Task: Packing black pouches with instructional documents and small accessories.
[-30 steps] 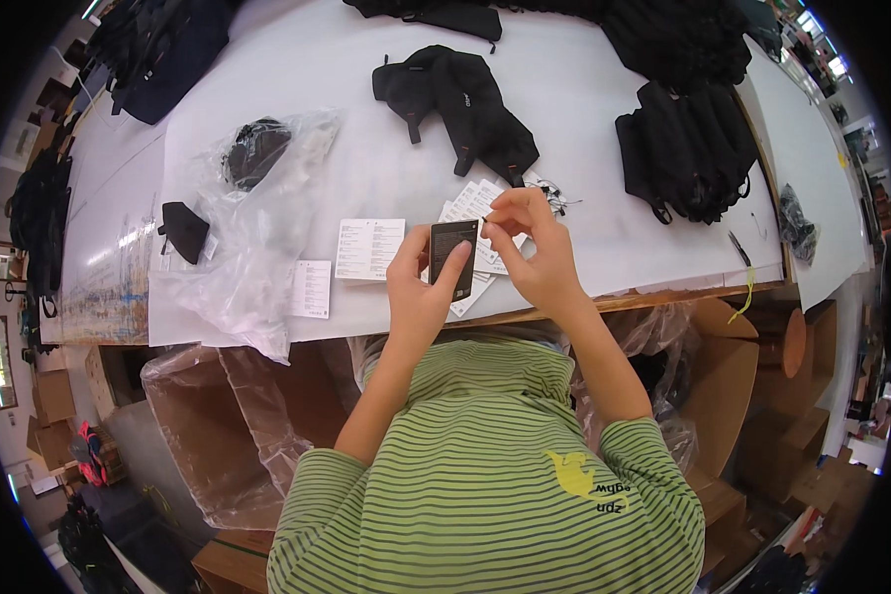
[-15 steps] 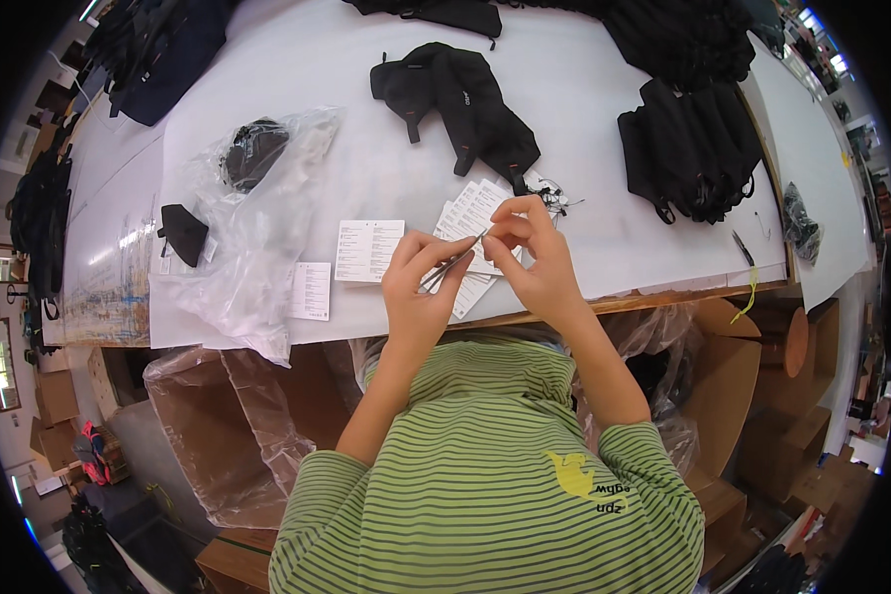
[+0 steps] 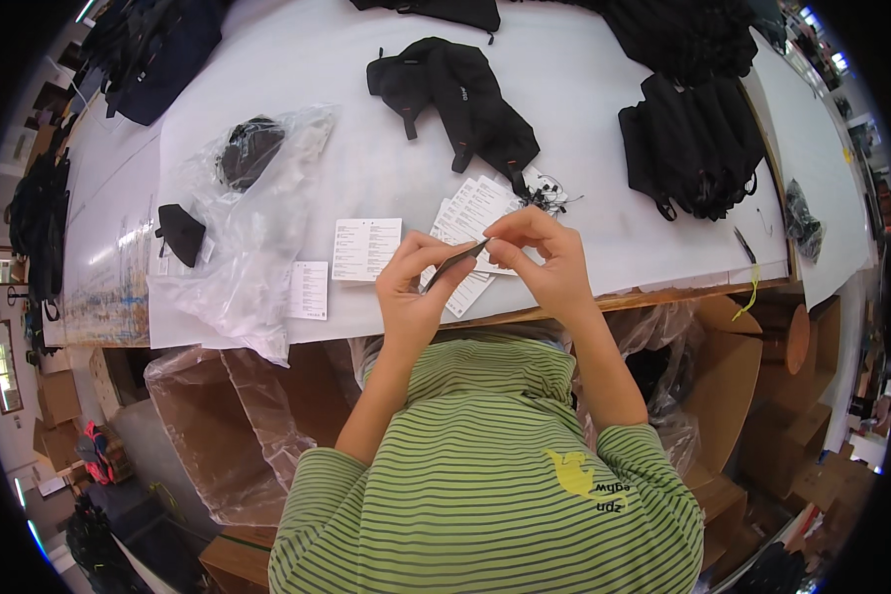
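Card (image 3: 462, 257), dark: left hand (image 3: 413, 289) pinched it; right hand (image 3: 547, 259) fingertips bunched at its corner, hold unclear; papers (image 3: 478, 205) underneath; table edge (image 3: 663, 296) ran bodyward, tabletop (image 3: 366, 178) spread beyond.

In the left hand (image 3: 412, 289) is a tag card (image 3: 459, 260), its right end meeting the right hand (image 3: 552, 265), with a fan of cards (image 3: 477, 204) just behind the grip and cords (image 3: 552, 195) beyond the right hand. Left of the grip lie a card stack (image 3: 364, 249), then a single card (image 3: 310, 292) beside a plastic bag (image 3: 252, 262). A fabric bag (image 3: 477, 114) lies farther behind; well right are a pile of bags (image 3: 691, 148) and, nearer the table (image 3: 624, 252) edge, a hand tool (image 3: 743, 245).
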Motion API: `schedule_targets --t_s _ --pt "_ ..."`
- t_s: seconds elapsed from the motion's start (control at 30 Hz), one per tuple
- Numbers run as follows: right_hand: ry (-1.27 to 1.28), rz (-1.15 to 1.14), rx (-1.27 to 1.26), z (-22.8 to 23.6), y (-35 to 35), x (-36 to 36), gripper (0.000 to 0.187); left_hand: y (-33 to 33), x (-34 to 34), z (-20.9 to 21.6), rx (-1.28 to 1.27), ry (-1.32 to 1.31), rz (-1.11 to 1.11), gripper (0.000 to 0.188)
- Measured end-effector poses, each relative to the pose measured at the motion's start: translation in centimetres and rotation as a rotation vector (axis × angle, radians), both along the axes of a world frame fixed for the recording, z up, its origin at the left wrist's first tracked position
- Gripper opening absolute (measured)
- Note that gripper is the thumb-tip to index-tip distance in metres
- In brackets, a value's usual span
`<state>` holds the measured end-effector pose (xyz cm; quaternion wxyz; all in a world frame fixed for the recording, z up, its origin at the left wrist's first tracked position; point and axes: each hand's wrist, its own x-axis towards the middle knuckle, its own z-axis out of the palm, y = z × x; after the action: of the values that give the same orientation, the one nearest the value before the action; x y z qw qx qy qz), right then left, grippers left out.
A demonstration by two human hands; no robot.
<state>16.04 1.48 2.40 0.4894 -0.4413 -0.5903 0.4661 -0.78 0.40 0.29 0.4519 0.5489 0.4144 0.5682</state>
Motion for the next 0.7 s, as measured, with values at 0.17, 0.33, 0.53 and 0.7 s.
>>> schedule_targets --t_s 0.17,0.33,0.53,0.7 --pt "0.097 0.041 -0.031 0.1 -0.4 0.6 0.014 -0.3 0.4 0.0 -0.005 -0.089 -0.06 0.023" --pt "0.06 -0.032 0.066 0.1 -0.4 0.5 0.009 -0.5 0.7 0.1 -0.009 -0.15 -0.074 0.02" --pt "-0.033 0.041 0.084 0.6 -0.8 1.0 0.007 0.6 -0.7 0.3 -0.382 -0.389 -0.42 0.018" --pt "-0.001 0.1 0.006 0.2 -0.5 1.3 0.008 0.9 -0.1 -0.7 -0.373 -0.217 -0.438 0.011"
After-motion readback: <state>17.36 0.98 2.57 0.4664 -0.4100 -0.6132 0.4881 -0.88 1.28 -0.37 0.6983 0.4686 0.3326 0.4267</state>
